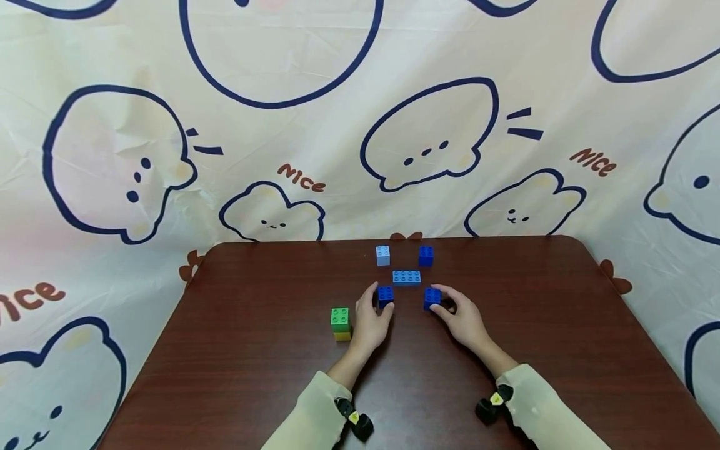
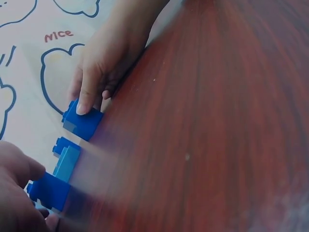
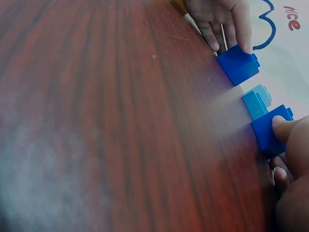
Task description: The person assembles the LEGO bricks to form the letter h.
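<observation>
My left hand (image 1: 370,320) holds a dark blue toy brick (image 1: 385,296) between thumb and fingers, left of centre on the table. A second dark blue brick (image 1: 432,298) is pinched by my right hand (image 1: 465,317). A gap separates the two bricks. Just behind them lies a longer light blue brick (image 1: 407,278), touched by neither hand. In the left wrist view my left thumb (image 2: 30,166) presses the near brick (image 2: 49,192). The right wrist view has my right thumb (image 3: 282,128) against its brick (image 3: 271,133).
Farther back stand a small light blue brick (image 1: 383,255) and a dark blue one (image 1: 425,256). Left of my left hand, a green brick (image 1: 340,320) sits on a yellow brick (image 1: 342,337). A patterned cloth (image 1: 337,137) hangs behind the brown table (image 1: 253,375).
</observation>
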A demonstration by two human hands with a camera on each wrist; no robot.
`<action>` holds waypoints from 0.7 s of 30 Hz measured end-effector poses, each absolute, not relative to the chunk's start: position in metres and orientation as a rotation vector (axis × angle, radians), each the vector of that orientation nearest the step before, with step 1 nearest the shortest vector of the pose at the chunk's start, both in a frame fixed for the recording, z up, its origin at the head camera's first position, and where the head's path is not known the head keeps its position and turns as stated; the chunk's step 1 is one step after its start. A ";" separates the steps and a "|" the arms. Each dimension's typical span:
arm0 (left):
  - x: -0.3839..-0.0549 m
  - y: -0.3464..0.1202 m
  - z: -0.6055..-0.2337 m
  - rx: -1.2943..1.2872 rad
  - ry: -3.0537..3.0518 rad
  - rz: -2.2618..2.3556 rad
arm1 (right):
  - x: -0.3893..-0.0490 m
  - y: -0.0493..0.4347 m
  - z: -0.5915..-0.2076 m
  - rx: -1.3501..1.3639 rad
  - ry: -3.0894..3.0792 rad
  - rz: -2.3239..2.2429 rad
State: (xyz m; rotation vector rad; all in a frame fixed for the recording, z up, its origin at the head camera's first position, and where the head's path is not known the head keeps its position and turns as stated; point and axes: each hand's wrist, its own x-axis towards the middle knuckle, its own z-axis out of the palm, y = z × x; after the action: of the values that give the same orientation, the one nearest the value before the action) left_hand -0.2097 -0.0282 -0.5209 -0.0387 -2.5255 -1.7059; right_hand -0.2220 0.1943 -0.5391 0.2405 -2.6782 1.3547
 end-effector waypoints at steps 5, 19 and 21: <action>-0.210 -0.025 -0.521 -0.021 -2.529 -1.652 | -0.222 0.195 -0.539 0.240 -2.676 1.356; -0.210 -0.024 -0.522 -0.030 -2.567 -1.631 | -0.222 0.195 -0.539 0.229 -2.683 1.355; -0.210 -0.025 -0.522 -0.058 -2.574 -1.624 | -0.222 0.195 -0.540 0.228 -2.681 1.360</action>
State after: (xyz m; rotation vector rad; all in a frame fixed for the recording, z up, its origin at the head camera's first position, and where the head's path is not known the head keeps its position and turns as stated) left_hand -0.2103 -0.0252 -0.5216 -0.0577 -2.5744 -1.6240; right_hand -0.2220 0.1948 -0.5396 0.2282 -2.6805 1.3595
